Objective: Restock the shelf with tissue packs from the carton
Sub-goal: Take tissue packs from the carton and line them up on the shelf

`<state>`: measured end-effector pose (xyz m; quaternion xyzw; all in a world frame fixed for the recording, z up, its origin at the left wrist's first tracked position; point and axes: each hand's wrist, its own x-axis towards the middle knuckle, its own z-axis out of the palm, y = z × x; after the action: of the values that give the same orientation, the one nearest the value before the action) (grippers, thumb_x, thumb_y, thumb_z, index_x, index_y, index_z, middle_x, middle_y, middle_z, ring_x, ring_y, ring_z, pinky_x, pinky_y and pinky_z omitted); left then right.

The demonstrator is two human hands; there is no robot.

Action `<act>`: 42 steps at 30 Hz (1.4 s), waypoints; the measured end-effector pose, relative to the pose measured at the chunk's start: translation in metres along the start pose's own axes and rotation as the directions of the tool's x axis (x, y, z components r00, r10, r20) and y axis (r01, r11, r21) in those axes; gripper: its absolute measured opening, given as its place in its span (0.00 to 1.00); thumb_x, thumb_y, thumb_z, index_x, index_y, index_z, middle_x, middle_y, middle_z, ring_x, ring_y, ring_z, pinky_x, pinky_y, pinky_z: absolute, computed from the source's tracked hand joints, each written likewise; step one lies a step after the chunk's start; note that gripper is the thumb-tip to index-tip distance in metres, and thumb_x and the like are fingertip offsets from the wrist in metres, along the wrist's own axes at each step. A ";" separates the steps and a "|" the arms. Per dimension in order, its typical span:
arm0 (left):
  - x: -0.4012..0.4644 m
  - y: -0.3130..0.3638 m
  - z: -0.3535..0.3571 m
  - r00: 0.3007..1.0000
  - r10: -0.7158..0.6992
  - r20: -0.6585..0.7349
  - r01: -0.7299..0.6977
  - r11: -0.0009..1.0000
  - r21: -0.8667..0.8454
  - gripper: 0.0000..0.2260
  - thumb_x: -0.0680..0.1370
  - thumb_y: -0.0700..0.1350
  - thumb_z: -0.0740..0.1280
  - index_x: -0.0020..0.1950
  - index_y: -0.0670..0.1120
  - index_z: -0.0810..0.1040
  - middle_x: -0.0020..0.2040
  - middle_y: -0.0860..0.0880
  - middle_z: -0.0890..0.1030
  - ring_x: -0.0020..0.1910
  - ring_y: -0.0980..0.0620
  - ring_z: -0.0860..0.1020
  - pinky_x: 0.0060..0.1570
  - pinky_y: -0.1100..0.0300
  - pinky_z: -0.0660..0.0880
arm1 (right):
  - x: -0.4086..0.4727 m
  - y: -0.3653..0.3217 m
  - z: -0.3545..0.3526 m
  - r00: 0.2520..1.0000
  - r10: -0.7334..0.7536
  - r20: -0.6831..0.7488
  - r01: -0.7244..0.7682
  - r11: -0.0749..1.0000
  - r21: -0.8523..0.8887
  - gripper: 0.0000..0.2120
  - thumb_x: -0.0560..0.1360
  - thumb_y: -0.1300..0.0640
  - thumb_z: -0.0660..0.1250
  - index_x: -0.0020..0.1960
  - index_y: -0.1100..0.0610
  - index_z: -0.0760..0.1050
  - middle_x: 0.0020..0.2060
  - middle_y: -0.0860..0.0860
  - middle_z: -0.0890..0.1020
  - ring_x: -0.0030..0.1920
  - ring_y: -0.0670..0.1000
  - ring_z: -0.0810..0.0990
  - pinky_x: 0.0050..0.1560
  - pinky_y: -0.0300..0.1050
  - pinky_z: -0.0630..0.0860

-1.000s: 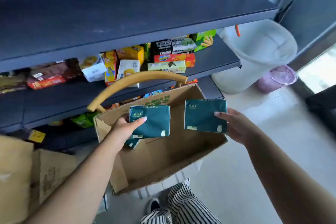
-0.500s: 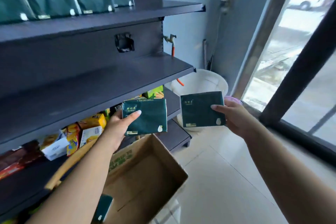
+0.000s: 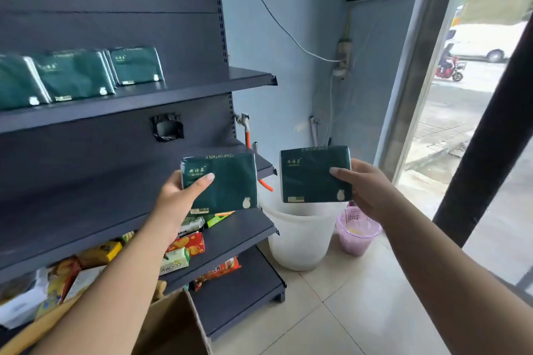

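My left hand (image 3: 178, 202) grips a dark green tissue pack (image 3: 227, 184) by its left edge, thumb across the front. My right hand (image 3: 369, 190) holds a second green tissue pack (image 3: 308, 176) by its right edge. Both packs hang upright in the air, in front of the right end of the dark shelf unit. Several matching tissue packs (image 3: 78, 75) stand in a row on the upper shelf (image 3: 202, 89), at its left. The brown carton (image 3: 173, 326) sits low beneath my left forearm; its inside is hidden.
The middle shelf (image 3: 86, 210) runs behind my left hand. Snack boxes (image 3: 184, 248) fill the lower shelves. A white bucket (image 3: 300, 239) and a pink basket (image 3: 357, 233) stand on the tiled floor by the wall. A dark post (image 3: 484, 153) and glass front lie right.
Both hands have lifted their packs up out of the carton to shelf height. The view has tilted upward, and the upper shelf with its row of packs now shows in full.
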<state>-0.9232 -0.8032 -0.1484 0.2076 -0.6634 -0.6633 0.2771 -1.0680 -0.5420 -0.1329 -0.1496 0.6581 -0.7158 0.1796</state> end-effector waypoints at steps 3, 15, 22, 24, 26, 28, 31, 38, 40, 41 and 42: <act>0.018 0.013 0.012 0.997 0.061 -0.048 -0.059 0.998 0.038 0.25 0.57 0.57 0.76 0.50 0.50 0.76 0.53 0.46 0.81 0.54 0.46 0.79 0.58 0.46 0.73 | 0.030 -0.010 -0.008 0.999 -0.014 0.029 0.014 1.000 0.003 0.11 0.77 0.65 0.62 0.59 0.63 0.74 0.47 0.57 0.82 0.44 0.55 0.80 0.40 0.46 0.76; 0.130 0.059 0.030 0.854 0.411 -0.318 -0.359 0.909 0.211 0.21 0.73 0.42 0.70 0.60 0.55 0.65 0.53 0.62 0.68 0.48 0.66 0.69 0.41 0.78 0.64 | 0.189 -0.069 0.022 0.957 -0.169 0.235 0.166 0.986 0.035 0.07 0.77 0.65 0.62 0.52 0.60 0.76 0.40 0.52 0.84 0.37 0.48 0.82 0.37 0.42 0.78; 0.185 0.084 0.001 0.760 0.471 -0.448 -0.351 0.878 0.326 0.24 0.72 0.45 0.72 0.65 0.54 0.65 0.62 0.58 0.64 0.62 0.60 0.62 0.60 0.64 0.59 | 0.272 -0.121 0.078 0.890 -0.251 0.381 0.255 0.966 0.041 0.07 0.77 0.65 0.62 0.54 0.61 0.74 0.43 0.52 0.82 0.38 0.48 0.82 0.35 0.41 0.77; 0.193 0.083 -0.010 0.735 0.460 -0.499 -0.329 0.884 0.331 0.26 0.71 0.46 0.74 0.64 0.54 0.66 0.64 0.56 0.66 0.62 0.58 0.65 0.62 0.62 0.62 | 0.291 -0.126 0.096 0.867 -0.262 0.423 0.268 0.962 0.048 0.08 0.77 0.66 0.62 0.56 0.61 0.74 0.45 0.54 0.82 0.40 0.50 0.81 0.40 0.44 0.77; 0.194 0.083 -0.018 0.705 0.449 -0.549 -0.321 0.892 0.318 0.24 0.71 0.45 0.74 0.62 0.54 0.66 0.63 0.52 0.69 0.58 0.56 0.70 0.58 0.62 0.67 | 0.304 -0.128 0.116 0.848 -0.267 0.458 0.278 0.960 0.046 0.06 0.77 0.66 0.62 0.52 0.61 0.75 0.43 0.53 0.82 0.39 0.49 0.81 0.38 0.43 0.76; 0.191 0.082 -0.023 0.674 0.439 -0.594 -0.308 0.898 0.315 0.21 0.73 0.43 0.72 0.60 0.54 0.66 0.59 0.52 0.73 0.51 0.58 0.72 0.48 0.67 0.69 | 0.318 -0.129 0.136 0.828 -0.274 0.490 0.284 0.957 0.054 0.06 0.77 0.66 0.62 0.45 0.57 0.76 0.37 0.50 0.82 0.34 0.47 0.81 0.32 0.38 0.75; 0.185 0.082 -0.029 0.629 0.410 -0.661 -0.269 0.912 0.310 0.20 0.73 0.43 0.71 0.59 0.56 0.65 0.49 0.59 0.74 0.50 0.56 0.74 0.44 0.64 0.70 | 0.338 -0.129 0.166 0.780 -0.272 0.564 0.303 0.952 0.039 0.08 0.77 0.64 0.63 0.44 0.55 0.77 0.42 0.52 0.83 0.41 0.51 0.81 0.42 0.45 0.75; 0.180 0.084 -0.034 0.532 0.394 -0.750 -0.161 0.916 0.367 0.21 0.73 0.44 0.71 0.60 0.58 0.65 0.55 0.57 0.73 0.51 0.60 0.74 0.49 0.62 0.71 | 0.375 -0.129 0.239 0.685 -0.228 0.692 0.340 0.940 -0.026 0.05 0.78 0.62 0.63 0.47 0.57 0.77 0.44 0.52 0.83 0.39 0.47 0.81 0.32 0.36 0.76; 0.181 0.085 -0.034 0.509 0.381 -0.771 -0.121 0.919 0.374 0.22 0.72 0.45 0.72 0.60 0.59 0.65 0.57 0.56 0.72 0.54 0.58 0.74 0.55 0.57 0.71 | 0.386 -0.126 0.265 0.677 -0.203 0.708 0.368 0.926 -0.086 0.06 0.77 0.61 0.64 0.51 0.61 0.77 0.44 0.54 0.83 0.41 0.52 0.82 0.37 0.40 0.78; 0.180 0.085 -0.035 0.502 0.378 -0.778 -0.114 0.921 0.374 0.22 0.72 0.45 0.72 0.60 0.60 0.65 0.59 0.56 0.72 0.55 0.56 0.73 0.57 0.55 0.71 | 0.391 -0.123 0.277 0.679 -0.181 0.711 0.374 0.919 -0.123 0.09 0.76 0.60 0.66 0.53 0.64 0.77 0.46 0.57 0.83 0.43 0.57 0.83 0.42 0.44 0.80; 0.180 0.085 -0.036 0.491 0.374 -0.787 -0.105 0.922 0.373 0.22 0.72 0.45 0.72 0.60 0.60 0.65 0.60 0.55 0.71 0.56 0.55 0.73 0.57 0.54 0.71 | 0.397 -0.119 0.289 0.685 -0.155 0.712 0.372 0.915 -0.159 0.14 0.74 0.58 0.68 0.56 0.65 0.76 0.49 0.61 0.83 0.46 0.61 0.83 0.48 0.51 0.81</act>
<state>-1.0291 -0.9441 -0.0482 0.4436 -0.5526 -0.3337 0.6217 -1.2984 -0.9704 0.0021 -0.5221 0.6131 -0.5227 0.2797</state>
